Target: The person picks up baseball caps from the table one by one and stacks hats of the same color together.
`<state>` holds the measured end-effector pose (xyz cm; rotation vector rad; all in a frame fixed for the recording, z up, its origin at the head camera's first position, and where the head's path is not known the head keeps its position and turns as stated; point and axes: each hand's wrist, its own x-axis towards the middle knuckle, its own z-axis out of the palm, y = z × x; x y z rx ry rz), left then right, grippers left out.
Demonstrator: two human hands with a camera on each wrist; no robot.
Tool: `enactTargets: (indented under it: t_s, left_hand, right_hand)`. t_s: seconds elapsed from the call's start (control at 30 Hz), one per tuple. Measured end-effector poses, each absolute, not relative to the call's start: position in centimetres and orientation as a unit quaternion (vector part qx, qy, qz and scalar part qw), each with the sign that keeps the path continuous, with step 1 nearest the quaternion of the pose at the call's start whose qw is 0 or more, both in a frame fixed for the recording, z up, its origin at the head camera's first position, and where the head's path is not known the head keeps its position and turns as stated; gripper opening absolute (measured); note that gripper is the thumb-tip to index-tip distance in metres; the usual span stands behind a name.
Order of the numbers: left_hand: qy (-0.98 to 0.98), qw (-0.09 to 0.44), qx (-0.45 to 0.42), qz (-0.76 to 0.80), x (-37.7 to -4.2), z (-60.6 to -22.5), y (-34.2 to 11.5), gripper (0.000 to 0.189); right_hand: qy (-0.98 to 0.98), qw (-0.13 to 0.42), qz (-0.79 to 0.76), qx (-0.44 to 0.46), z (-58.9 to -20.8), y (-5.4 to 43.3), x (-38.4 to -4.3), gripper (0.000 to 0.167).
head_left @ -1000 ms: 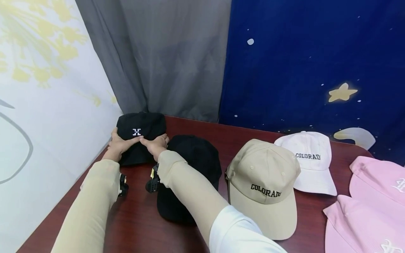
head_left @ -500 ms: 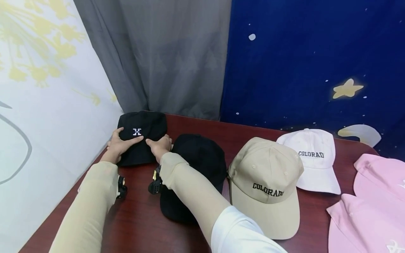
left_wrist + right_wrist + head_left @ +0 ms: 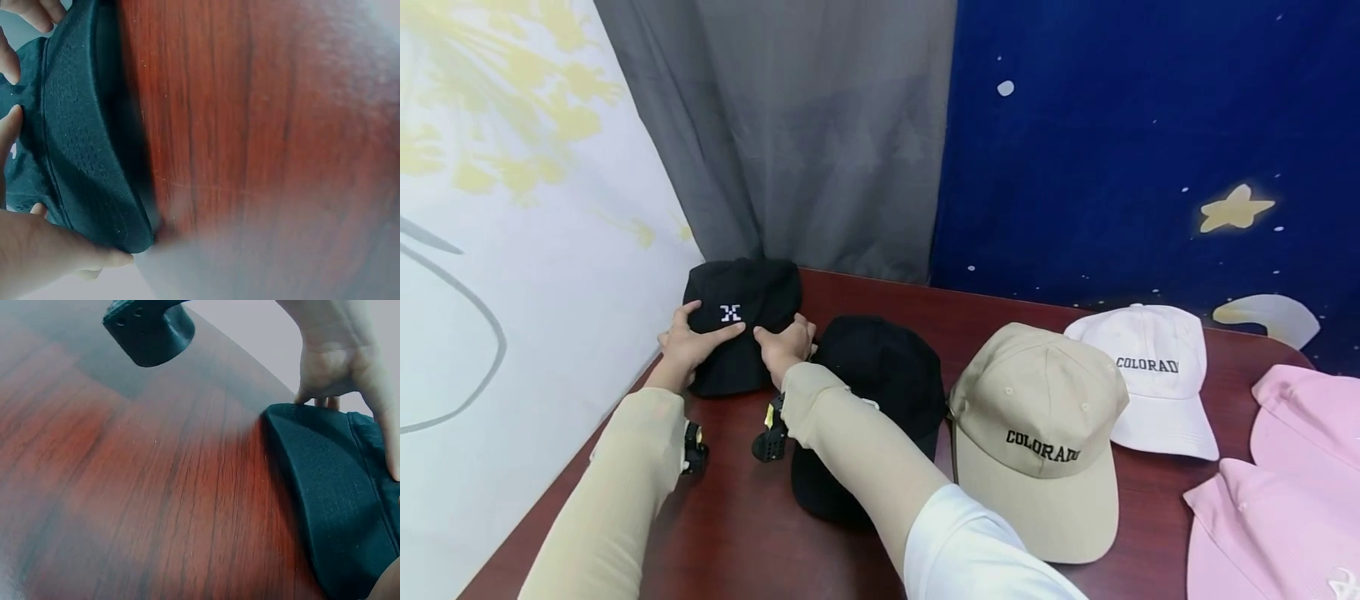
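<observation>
In the head view, a black baseball cap [image 3: 767, 287] with a small white emblem sits at the far left table corner, brim toward me. My left hand [image 3: 687, 346] grips its left side, thumb across the front below the emblem and fingers spread along the edge. On the right side, my right hand [image 3: 787, 343] holds the cap with its thumb on the front. The two thumbs are a short gap apart. In the left wrist view, the brim [image 3: 94, 162] lies close over the wood, with the left hand [image 3: 50, 253] at one end. Some fingertips are hidden behind the cap.
A second black cap [image 3: 887, 367] lies partly under my right forearm. Farther right stand a beige cap [image 3: 1037, 400], a white cap [image 3: 1150, 400] and pink caps [image 3: 1262, 525]. A pale wall [image 3: 550, 292] borders the left, and curtains [image 3: 842, 150] hang behind.
My right thumb has drawn away from the left thumb, and the right hand has shifted slightly right. The cap stays at the corner. The head view has shifted a little.
</observation>
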<state>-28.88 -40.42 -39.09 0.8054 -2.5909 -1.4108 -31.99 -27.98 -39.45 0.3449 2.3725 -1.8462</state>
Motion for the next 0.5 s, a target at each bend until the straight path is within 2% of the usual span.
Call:
enactTargets:
  t_s: [0.2, 0.5]
  left_hand:
    - [-0.842, 0.058, 0.271, -0.464, -28.1, -38.7, -40.6, 0.098]
    - [-0.829, 0.089, 0.266, -0.484, -27.1, -37.4, -40.7, 0.095]
  right_hand:
    - [0.769, 0.073, -0.626, 0.108, -38.9, -28.0, -31.8, 0.059]
    - [0.766, 0.068, -0.635, 0.076, -37.3, -27.4, -31.5, 0.058]
